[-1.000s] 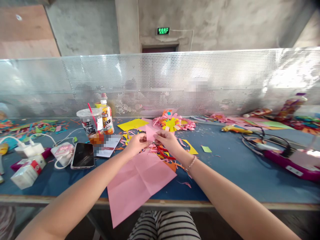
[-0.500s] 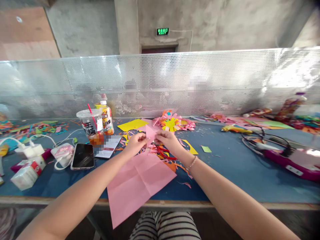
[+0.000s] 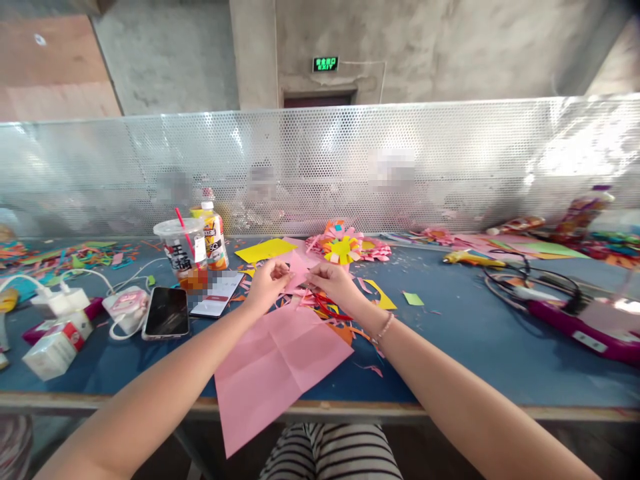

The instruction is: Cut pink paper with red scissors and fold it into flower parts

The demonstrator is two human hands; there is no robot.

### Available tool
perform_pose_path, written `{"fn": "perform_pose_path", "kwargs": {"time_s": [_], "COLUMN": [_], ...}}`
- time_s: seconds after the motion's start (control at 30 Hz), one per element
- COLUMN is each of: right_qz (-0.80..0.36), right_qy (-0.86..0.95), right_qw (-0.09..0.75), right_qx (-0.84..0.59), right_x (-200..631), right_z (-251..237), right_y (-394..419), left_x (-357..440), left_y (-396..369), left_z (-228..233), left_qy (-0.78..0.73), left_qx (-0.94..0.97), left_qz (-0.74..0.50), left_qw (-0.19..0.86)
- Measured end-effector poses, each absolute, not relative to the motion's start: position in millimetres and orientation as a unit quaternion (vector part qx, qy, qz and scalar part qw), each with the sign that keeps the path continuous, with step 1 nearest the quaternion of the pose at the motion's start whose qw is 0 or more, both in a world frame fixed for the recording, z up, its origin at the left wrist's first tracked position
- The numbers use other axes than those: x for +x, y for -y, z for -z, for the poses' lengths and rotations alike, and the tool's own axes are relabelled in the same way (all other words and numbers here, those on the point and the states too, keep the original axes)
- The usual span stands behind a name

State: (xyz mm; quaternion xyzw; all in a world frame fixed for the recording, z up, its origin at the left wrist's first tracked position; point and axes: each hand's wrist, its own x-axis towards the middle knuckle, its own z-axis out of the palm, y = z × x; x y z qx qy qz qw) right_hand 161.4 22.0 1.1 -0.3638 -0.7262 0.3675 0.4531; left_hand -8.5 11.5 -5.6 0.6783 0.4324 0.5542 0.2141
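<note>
My left hand (image 3: 266, 285) and my right hand (image 3: 335, 283) together pinch a small folded pink paper piece (image 3: 299, 265) above the blue table (image 3: 460, 333). Just beneath my hands lie red-handled scissors (image 3: 331, 309) among coloured paper scraps. A large creased pink paper sheet (image 3: 275, 367) lies in front of me and hangs over the table's near edge.
To the left are a plastic cup with a red straw (image 3: 181, 252), a drink bottle (image 3: 214, 235), a black phone (image 3: 167, 311), a card, chargers and a small carton (image 3: 55, 347). Paper flowers (image 3: 343, 247) and a yellow sheet (image 3: 265, 250) sit behind. A glue gun (image 3: 470, 259) and cables lie to the right.
The pink piece has tipped lower and flatter between my fingers, and my left hand has shifted slightly up and left on it.
</note>
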Motion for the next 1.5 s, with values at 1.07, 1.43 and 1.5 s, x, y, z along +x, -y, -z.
{"fn": "perform_pose_path", "kwargs": {"time_s": [1.07, 1.43, 1.5], "right_qz": [-0.29, -0.469, -0.505], "right_qy": [0.772, 0.66, 0.643], "right_qw": [0.442, 0.481, 0.477], "right_qx": [-0.351, -0.335, -0.324], "right_x": [161.7, 159.2, 159.1], "right_z": [-7.3, -5.2, -5.3], "right_y": [-16.7, -16.6, -16.9], "left_x": [-0.2, 0.3, 0.1], "left_y": [0.9, -0.6, 0.8], "left_z": [0.4, 0.7, -1.6], "left_qy": [-0.374, -0.337, -0.3], "left_qx": [0.633, 0.528, 0.514], "left_qz": [-0.552, -0.57, -0.566], "left_qw": [0.393, 0.532, 0.57]}}
